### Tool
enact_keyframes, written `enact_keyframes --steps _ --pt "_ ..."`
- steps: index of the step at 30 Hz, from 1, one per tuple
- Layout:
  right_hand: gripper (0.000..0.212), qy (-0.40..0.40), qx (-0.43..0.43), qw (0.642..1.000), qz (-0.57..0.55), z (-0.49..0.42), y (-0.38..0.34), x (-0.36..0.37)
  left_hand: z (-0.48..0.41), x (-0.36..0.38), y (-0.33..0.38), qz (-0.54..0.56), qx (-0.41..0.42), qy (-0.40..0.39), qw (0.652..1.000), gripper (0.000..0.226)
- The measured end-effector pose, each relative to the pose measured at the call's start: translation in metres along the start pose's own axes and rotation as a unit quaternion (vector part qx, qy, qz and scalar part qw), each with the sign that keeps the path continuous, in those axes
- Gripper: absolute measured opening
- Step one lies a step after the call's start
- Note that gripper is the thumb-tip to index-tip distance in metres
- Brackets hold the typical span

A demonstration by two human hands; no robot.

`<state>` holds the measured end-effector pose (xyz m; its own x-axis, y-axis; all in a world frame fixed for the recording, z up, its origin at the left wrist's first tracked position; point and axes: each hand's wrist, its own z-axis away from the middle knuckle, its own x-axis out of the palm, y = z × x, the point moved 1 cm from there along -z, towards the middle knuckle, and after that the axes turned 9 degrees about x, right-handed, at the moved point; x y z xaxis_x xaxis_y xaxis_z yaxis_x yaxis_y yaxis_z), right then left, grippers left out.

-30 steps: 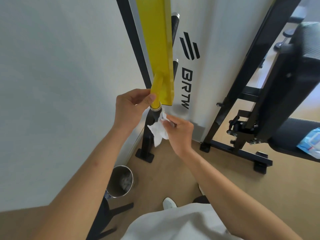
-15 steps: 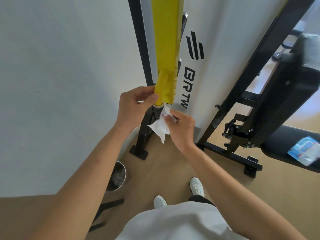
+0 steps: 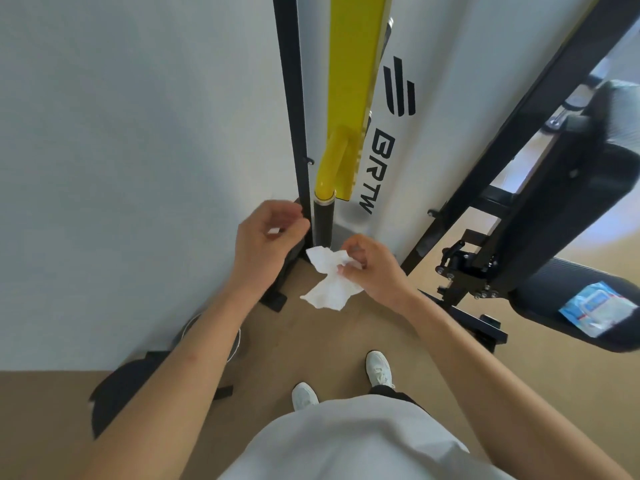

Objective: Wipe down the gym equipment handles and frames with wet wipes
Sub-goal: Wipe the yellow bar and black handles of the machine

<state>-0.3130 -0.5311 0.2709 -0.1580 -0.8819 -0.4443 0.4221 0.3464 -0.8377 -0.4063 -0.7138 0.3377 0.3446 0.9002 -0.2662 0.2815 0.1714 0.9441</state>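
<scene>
A yellow lever arm (image 3: 353, 84) hangs down the middle of the view and ends in a black grip handle (image 3: 322, 221) with a metal collar. My left hand (image 3: 268, 237) hovers just left of that handle, fingers curled but apart, holding nothing. My right hand (image 3: 369, 266) is below and right of the handle and pinches a crumpled white wet wipe (image 3: 330, 280), which hangs clear of the handle. A black upright frame post (image 3: 294, 98) runs behind the yellow arm.
A white panel with black lettering (image 3: 384, 140) stands behind the arm. A black padded bench (image 3: 568, 209) on a black frame fills the right; a blue wet-wipe pack (image 3: 594, 308) lies on its seat. A metal bin (image 3: 207, 337) stands on the floor at the wall. My white shoes (image 3: 379, 370) are below.
My left hand let go of the yellow arm's end and dropped beside the black handle. My right hand pulled the wipe down and away from the handle. The view tilted downward.
</scene>
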Motion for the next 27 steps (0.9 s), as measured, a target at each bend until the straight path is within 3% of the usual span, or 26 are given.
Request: enact_keyframes --steps 3,5,8,13,18,23,27 --pt "0.015 -0.031 -0.034 0.999 -0.003 0.012 -0.009 -0.005 0.02 0.007 -0.013 -0.043 0.011 -0.169 0.985 0.045" --pt "0.011 -0.038 -0.057 0.998 -0.006 0.016 -0.016 -0.006 0.028 0.013 -0.022 -0.045 0.001 -0.237 0.97 0.055" --pt "0.01 -0.005 -0.069 0.998 0.006 0.017 -0.021 -0.005 0.031 0.018 -0.029 -0.041 -0.027 -0.207 0.977 0.045" --pt "0.013 0.041 -0.004 0.998 -0.047 0.015 -0.025 -0.006 0.034 0.029 -0.035 -0.015 -0.044 -0.176 0.983 0.04" --pt "0.004 0.026 0.01 0.998 -0.063 0.011 -0.031 -0.016 0.033 0.033 -0.04 0.038 -0.079 -0.081 0.993 0.022" --pt "0.026 0.133 -0.037 0.989 -0.062 -0.002 -0.045 -0.032 0.023 0.028 -0.049 0.088 -0.161 0.133 0.974 0.007" --pt "0.037 0.108 -0.064 0.989 -0.073 -0.01 -0.074 -0.03 0.008 0.032 -0.042 0.081 -0.164 0.247 0.951 0.006"
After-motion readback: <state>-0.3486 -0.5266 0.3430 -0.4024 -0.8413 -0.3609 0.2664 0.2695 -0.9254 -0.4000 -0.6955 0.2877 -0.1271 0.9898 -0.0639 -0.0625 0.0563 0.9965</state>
